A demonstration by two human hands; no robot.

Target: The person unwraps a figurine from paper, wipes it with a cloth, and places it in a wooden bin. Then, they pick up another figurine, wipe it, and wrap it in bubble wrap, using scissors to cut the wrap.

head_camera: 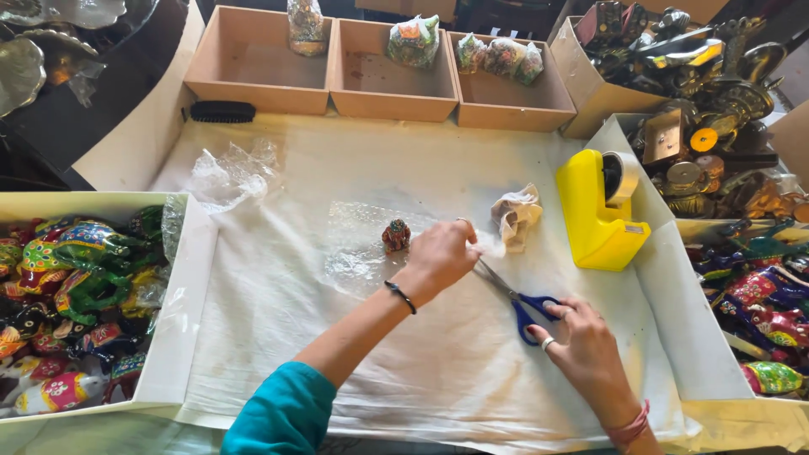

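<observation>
Nearest the camera, the right hand (583, 347) is seen closed around the blue handles of a pair of scissors (511, 297), with fingers passed through the loops; a ring is worn on one finger and a pink band at the wrist. The blades are pointed up and left, toward the left hand (440, 255).

The left hand, reached across from a teal sleeve (282, 414) with a dark bangle at the wrist, is held pinched on the edge of a sheet of clear plastic wrap (358, 244), which is spread flat on the white cloth of the tabletop (421, 371). A small painted figurine (396, 235) is stood on that sheet, just beside the left hand's fingers. A crumpled scrap of paper (516, 215) lies just beyond the scissor tips, and a yellow tape dispenser (598, 211) stands to its right.

At the left, a white tray (181, 320) is filled with brightly painted figurines; at the right, more painted pieces and brass items are held in boxes. A loose bunch of clear wrap (229, 173) lies farther left. Farthest off, a black brush (222, 111) and three cardboard boxes (371, 80) with wrapped figurines are set along the tabletop's edge.
</observation>
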